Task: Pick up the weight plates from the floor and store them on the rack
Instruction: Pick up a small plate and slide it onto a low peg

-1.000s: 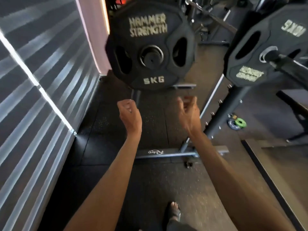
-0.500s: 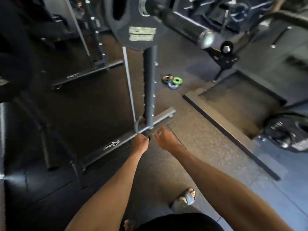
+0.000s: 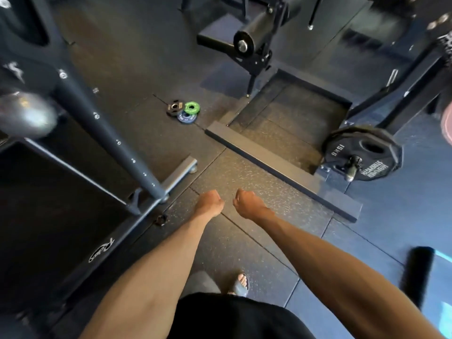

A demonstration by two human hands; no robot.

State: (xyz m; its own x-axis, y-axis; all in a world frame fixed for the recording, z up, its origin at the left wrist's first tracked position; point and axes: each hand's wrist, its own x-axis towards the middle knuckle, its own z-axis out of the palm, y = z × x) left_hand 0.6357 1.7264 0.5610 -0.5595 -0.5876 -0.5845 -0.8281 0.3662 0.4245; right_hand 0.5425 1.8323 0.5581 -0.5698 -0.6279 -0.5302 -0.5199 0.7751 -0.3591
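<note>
Both grips were empty. The left grip (image 3: 210,201) and the right grip (image 3: 247,204) hung side by side, near each other but apart, above the floor (image 3: 244,177). Each had its fingers curled under and held nothing.

The weight plates lay on the floor ahead of the grips and off to the left, well apart from both. There were three: a black plate (image 3: 175,107), a green plate (image 3: 192,107) and a blue plate (image 3: 187,117). They lay flat in one touching cluster. Flat discs offer no long axis, so the approach heading was judged free, though an edge would need to be raised first.

The left grip was slightly the nearer. The end of the rack foot (image 3: 186,167) lay just left of the line from that grip to the cluster, and the rack upright (image 3: 105,133) rose further left. The reach was judged to need a step forward, passing right of the foot.
</note>
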